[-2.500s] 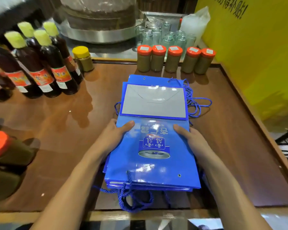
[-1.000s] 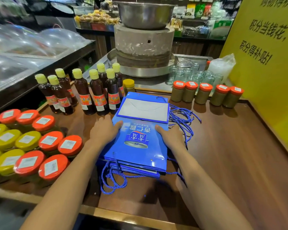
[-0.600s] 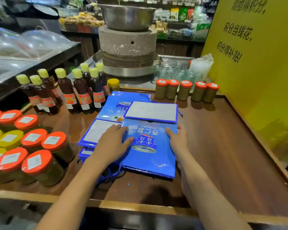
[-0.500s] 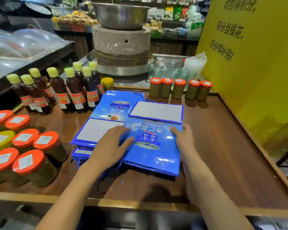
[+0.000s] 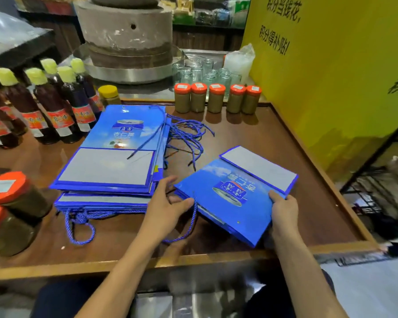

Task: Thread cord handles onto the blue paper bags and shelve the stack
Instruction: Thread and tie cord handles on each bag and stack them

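A flat blue paper bag [image 5: 230,196] lies tilted on the brown table, right of centre, grey base flap pointing away. My right hand [image 5: 283,211] grips its near right edge, thumb on top. My left hand [image 5: 168,207] holds its left corner, where a blue cord handle [image 5: 189,228] hangs in a loop. A stack of blue paper bags [image 5: 108,171] lies to the left, cord handles [image 5: 78,222] spilling off its near edge. Loose blue cords [image 5: 186,136] lie behind, between stack and jars.
Dark sauce bottles [image 5: 53,106] with yellow caps stand at the back left. Orange-lidded jars [image 5: 216,98] line the back edge, and larger ones [image 5: 12,203] sit at the near left. A stone mill [image 5: 126,35] and a yellow sign wall [image 5: 331,76] close in the table [image 5: 285,138].
The top bag has moved right, off the stack, and turned. My right hand now grips its edge and my left hand holds its corner instead of lying flat on it.
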